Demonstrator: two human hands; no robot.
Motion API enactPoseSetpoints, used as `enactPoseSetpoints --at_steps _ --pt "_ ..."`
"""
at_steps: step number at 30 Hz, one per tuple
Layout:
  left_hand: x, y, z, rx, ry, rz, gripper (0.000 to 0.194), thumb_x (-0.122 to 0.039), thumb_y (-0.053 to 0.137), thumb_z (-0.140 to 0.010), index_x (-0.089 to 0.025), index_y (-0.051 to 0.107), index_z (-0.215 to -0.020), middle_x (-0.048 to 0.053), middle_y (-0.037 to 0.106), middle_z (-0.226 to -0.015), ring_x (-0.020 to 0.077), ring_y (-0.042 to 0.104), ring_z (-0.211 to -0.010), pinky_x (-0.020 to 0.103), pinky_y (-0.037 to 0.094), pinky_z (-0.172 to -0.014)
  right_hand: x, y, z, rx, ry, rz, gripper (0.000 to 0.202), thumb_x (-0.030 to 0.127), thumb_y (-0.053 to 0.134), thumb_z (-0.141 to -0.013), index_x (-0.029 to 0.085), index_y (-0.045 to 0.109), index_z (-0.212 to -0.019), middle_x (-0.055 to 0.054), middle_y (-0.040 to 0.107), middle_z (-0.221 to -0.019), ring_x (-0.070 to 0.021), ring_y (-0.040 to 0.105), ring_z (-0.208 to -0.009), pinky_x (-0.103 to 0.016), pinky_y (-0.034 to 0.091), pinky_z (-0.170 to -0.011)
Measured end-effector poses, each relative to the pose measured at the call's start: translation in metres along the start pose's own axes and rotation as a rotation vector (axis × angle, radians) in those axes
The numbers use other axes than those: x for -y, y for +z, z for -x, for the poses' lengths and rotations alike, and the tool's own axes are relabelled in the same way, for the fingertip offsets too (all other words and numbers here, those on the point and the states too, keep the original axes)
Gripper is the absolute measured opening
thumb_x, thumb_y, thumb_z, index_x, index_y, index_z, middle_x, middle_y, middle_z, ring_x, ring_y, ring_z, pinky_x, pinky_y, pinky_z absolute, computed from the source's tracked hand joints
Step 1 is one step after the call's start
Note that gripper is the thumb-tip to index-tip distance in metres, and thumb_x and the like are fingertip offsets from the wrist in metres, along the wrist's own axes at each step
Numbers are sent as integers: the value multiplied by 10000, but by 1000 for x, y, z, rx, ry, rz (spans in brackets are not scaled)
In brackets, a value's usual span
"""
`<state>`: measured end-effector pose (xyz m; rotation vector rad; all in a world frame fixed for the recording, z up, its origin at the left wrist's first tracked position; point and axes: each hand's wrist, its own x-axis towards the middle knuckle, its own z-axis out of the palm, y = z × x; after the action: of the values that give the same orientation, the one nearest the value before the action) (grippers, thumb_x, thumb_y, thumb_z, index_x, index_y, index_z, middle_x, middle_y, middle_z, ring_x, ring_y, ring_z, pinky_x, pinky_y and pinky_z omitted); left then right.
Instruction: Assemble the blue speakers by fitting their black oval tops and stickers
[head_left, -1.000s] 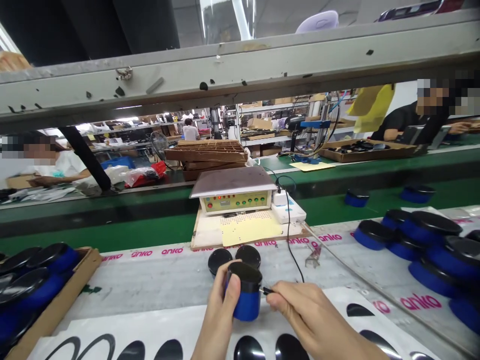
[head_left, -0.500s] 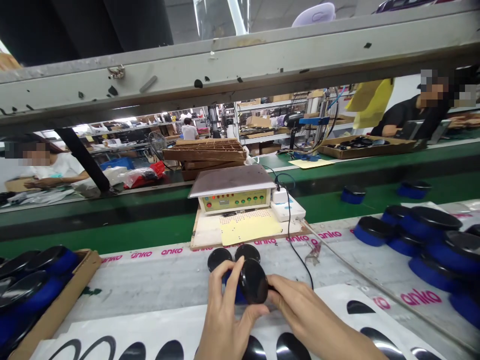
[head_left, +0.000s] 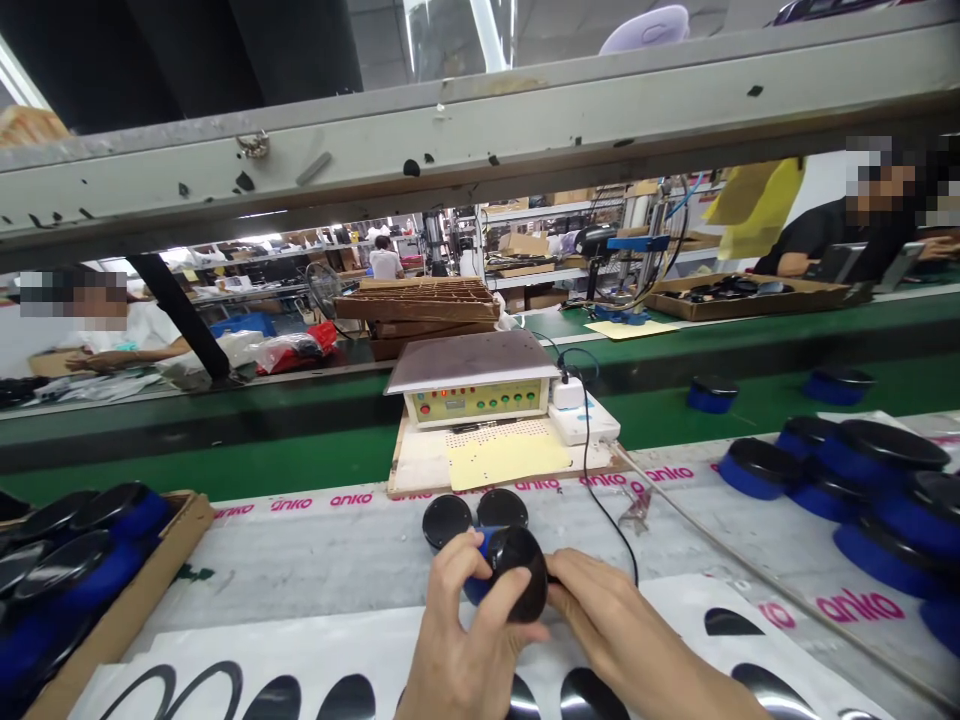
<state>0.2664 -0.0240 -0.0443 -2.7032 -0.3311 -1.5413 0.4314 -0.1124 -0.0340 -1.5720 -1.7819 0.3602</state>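
Observation:
My left hand [head_left: 469, 625] grips a round blue part with a glossy black face [head_left: 523, 575], fingers at its left edge and thumb across the face. The part is tilted up on its side. At its right edge, my right hand [head_left: 600, 610] has its fingers pinched together; what they hold, if anything, is hidden. Two more round black-topped parts [head_left: 447, 521] stand just behind. Below my hands lies a white sheet [head_left: 199, 640] with black oval stickers [head_left: 352, 697] and some cut-out outlines.
A cardboard box [head_left: 127, 600] of blue-and-black parts is at the left. More such parts [head_left: 761, 467] are piled at the right. A control box [head_left: 476, 390] stands ahead, its black cable trailing to the table. A metal beam [head_left: 540, 125] crosses above. People sit beyond the green belt [head_left: 300, 455].
The held part has turned so blue shows at its upper left. My left thumb has moved up from its lower edge onto the black face. The view has shifted slightly.

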Motion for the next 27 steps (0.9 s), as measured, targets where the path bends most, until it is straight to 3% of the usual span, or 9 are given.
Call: enactPoseSetpoints --at_steps 4,8,13,16,23,27 --pt "1 -2 1 15 -98 24 343 -322 550 -890 -167 509 -1193 117 406 -1122 235 479 -1169 383 516 -939 1 3 0 -103 -84 -16 203 126 352 -942 209 536 -924 -33 613 -789 -177 606 -716 -286 480 -629" --pt "-4 -2 0 7 -160 19 313 -329 546 -884 -171 517 -1152 125 413 -1180 228 495 -1155 415 473 -995 0 5 0 -156 -122 -23 198 119 370 -941 211 545 -936 -35 628 -790 -176 617 -711 -282 488 -627" --pt "-10 -2 -4 -28 -109 2 190 -167 557 -886 -180 553 -1075 101 415 -1115 230 494 -1127 362 529 -892 -3 7 1 -188 -146 -3 197 101 371 -934 207 536 -913 -29 622 -761 -169 613 -679 -274 486 -598" --pt "-13 -2 -6 -69 -56 -25 191 -69 566 -852 -184 581 -1004 62 421 -1004 243 506 -1119 397 530 -908 -3 6 0 -202 -153 -2 205 91 362 -931 206 529 -892 -30 614 -753 -164 610 -672 -266 490 -591" --pt "-9 -1 -4 -92 97 -86 114 -59 615 -811 -148 586 -878 63 451 -984 256 543 -1074 469 534 -928 -1 4 -2 -225 -180 19 201 84 372 -930 205 532 -908 -23 600 -737 -155 602 -659 -249 487 -578" --pt "-7 -1 -3 -98 80 -105 101 -89 604 -830 -171 590 -888 57 481 -956 258 553 -1061 471 553 -898 -2 3 -1 -233 -206 49 191 89 373 -932 211 513 -887 -26 589 -729 -166 594 -659 -258 479 -570"
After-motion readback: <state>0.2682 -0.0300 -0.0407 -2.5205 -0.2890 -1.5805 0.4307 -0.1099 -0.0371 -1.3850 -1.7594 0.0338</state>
